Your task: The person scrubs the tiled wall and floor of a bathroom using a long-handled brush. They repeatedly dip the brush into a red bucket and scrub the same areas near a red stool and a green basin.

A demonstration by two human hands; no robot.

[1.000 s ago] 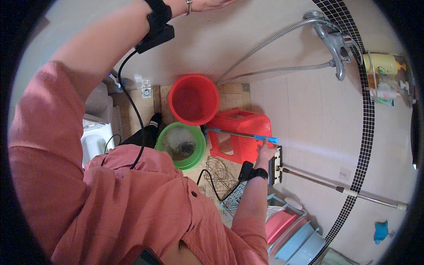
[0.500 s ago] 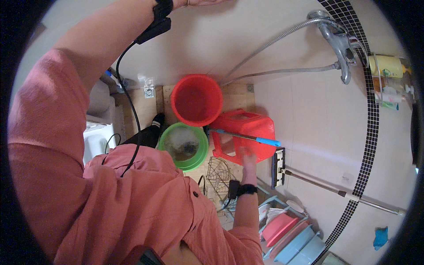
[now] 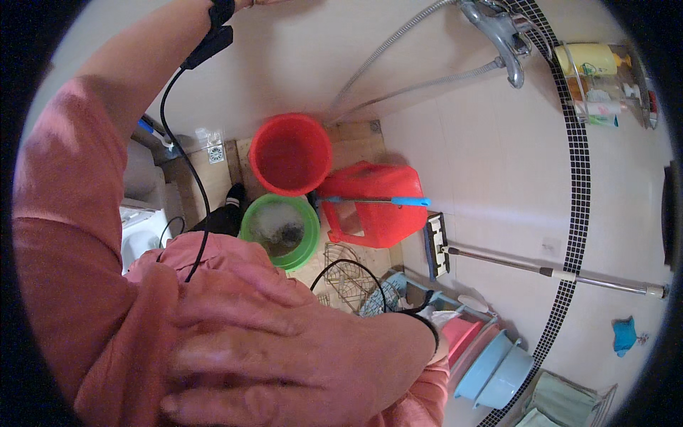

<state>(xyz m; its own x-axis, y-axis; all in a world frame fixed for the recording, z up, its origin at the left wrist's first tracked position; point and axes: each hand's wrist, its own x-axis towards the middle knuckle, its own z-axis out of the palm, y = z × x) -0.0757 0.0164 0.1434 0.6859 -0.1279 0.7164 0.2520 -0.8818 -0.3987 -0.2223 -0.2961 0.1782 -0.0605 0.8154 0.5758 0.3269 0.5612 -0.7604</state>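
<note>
My right hand [image 3: 284, 356] lies large and close across the front of my pink shirt [image 3: 92, 270]. Its fingers stretch out to the left, slightly apart, with the shirt's folds bunched at their tips. My left arm reaches up to the wall, and only a sliver of my left hand [image 3: 265, 2] shows at the top edge; its fingers are out of sight. Beyond my right hand stands a green basin [image 3: 310, 249] holding foamy water and something dark. A red bucket [image 3: 292, 155] is behind it. To the right lies a red plastic stool [image 3: 391, 178] on its side, with a blue-handled stick [image 3: 409, 202] across it.
A chrome tap [image 3: 501, 39] with a hose is on the wall. Against the right wall leans a mop [image 3: 437, 245]. Wire racks [image 3: 348, 274] lie on the floor, beside a rack of blue basins [image 3: 491, 370]. Bottles fill a wall shelf [image 3: 590, 64]. A black cable [image 3: 196, 167] hangs from my left wrist.
My right hand has come back from beside the red stool to the front of my shirt. The view has shifted, so the surroundings sit further left and higher.
</note>
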